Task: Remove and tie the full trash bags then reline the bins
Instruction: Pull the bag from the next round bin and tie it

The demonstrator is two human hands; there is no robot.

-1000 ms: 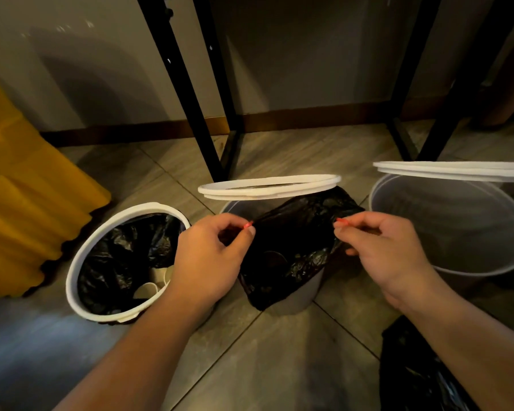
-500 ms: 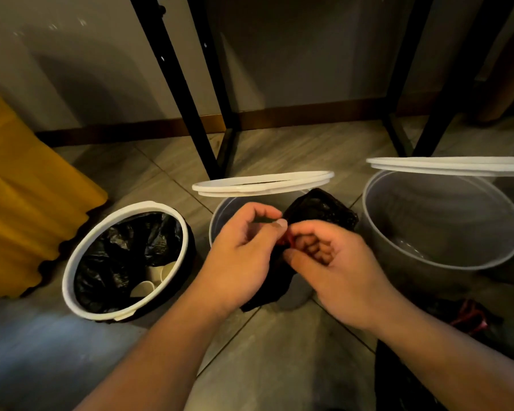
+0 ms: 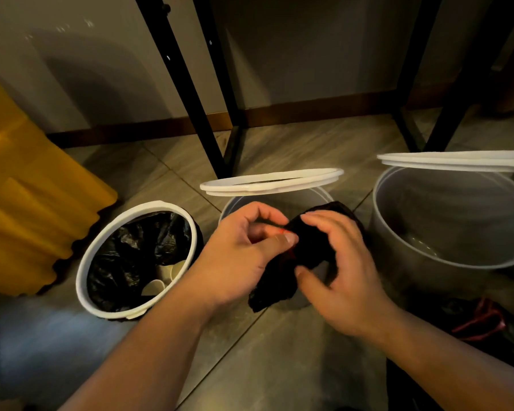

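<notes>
A crumpled black bag [image 3: 303, 250] hangs bunched over the middle bin [image 3: 318, 200], its white ring [image 3: 270, 181] raised; the left bin [image 3: 92, 262] is lined, the right bin [image 3: 445, 232] bare.

Above the middle bin [image 3: 316, 200], the left hand [image 3: 241, 256] and right hand [image 3: 343, 271] pinch a bunched black trash bag [image 3: 306, 250]. Left of it stands a lined bin [image 3: 85, 271] holding paper cups [image 3: 161, 280].
</notes>
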